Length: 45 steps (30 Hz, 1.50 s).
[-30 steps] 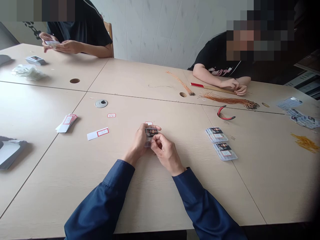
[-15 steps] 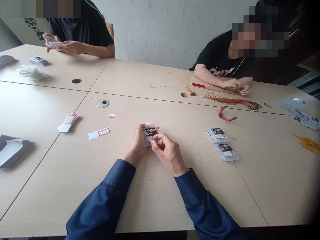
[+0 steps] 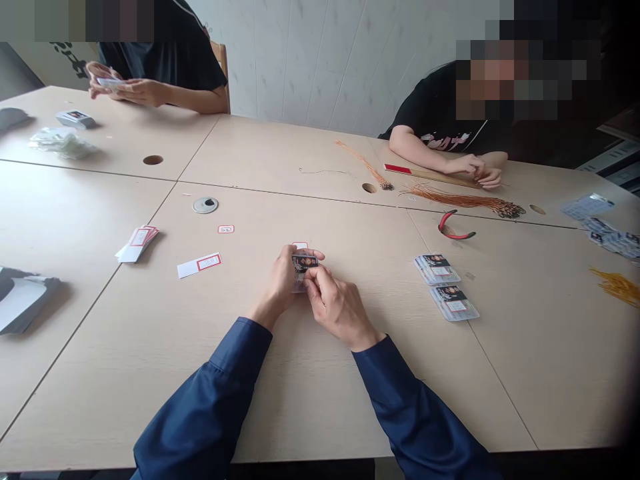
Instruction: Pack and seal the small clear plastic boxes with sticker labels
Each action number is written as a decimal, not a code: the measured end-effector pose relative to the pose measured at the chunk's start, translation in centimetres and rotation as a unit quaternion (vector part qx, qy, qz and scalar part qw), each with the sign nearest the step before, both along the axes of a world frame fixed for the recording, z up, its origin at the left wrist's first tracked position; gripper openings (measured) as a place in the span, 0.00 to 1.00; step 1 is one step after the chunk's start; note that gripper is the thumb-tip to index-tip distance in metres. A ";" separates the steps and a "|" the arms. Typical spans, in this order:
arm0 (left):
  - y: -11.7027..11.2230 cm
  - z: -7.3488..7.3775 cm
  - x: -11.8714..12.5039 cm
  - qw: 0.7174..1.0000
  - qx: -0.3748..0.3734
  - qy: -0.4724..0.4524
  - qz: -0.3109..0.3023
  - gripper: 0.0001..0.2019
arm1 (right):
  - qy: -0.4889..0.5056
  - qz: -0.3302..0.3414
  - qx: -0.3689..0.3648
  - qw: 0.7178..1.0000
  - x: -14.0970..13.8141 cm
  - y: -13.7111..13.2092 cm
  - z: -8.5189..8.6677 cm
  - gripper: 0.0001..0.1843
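Both my hands meet over the pale wooden table, holding a small clear plastic packet with a black printed card (image 3: 305, 263). My left hand (image 3: 278, 283) grips its left side, and my right hand (image 3: 333, 304) pinches its lower right edge. A small red-bordered white label (image 3: 300, 245) lies just beyond my fingertips, partly hidden by them. Two stacks of finished-looking plastic packets (image 3: 437, 270) lie to my right, with another stack (image 3: 454, 303) nearer me.
Red-handled pliers (image 3: 455, 227) and bundles of copper-coloured cords (image 3: 465, 199) lie to the right. White label strips (image 3: 136, 244) and a single strip (image 3: 199, 265) lie left. Co-workers' hands work at the far table edges. Cable grommets sit in the tabletop.
My hands have drawn closer together around the packet, and my right hand now covers more of its lower part. The view has shifted slightly.
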<state>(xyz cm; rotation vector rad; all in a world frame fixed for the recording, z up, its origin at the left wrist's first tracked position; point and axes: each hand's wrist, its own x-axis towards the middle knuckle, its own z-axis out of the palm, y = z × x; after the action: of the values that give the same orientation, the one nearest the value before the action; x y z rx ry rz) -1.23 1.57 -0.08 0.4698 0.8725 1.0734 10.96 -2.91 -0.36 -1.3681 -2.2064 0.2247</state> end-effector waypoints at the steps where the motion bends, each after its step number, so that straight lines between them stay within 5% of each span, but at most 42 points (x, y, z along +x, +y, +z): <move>1: 0.0 0.1 0.0 1.000 -0.005 0.014 -0.003 0.13 | 0.003 0.004 -0.009 1.000 0.1 0.1 0.0 0.08; 17: 0.3 -0.2 -0.1 0.999 -0.016 -0.040 0.033 0.11 | 0.168 0.006 -0.116 0.979 0.4 -0.1 1.1 0.06; 29: 0.0 -0.1 0.1 1.000 -0.002 0.004 0.019 0.13 | 0.031 -0.009 -0.021 0.999 -0.2 -0.2 0.2 0.07; 45: -0.1 0.3 0.2 0.999 0.003 0.042 0.009 0.14 | 0.113 -0.010 -0.065 0.991 -0.2 0.1 0.4 0.06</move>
<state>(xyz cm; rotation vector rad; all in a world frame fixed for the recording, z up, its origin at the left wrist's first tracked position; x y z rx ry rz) -1.04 1.47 0.19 0.5168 0.9498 1.0804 10.76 -2.81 0.04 -1.3603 -2.0194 0.4993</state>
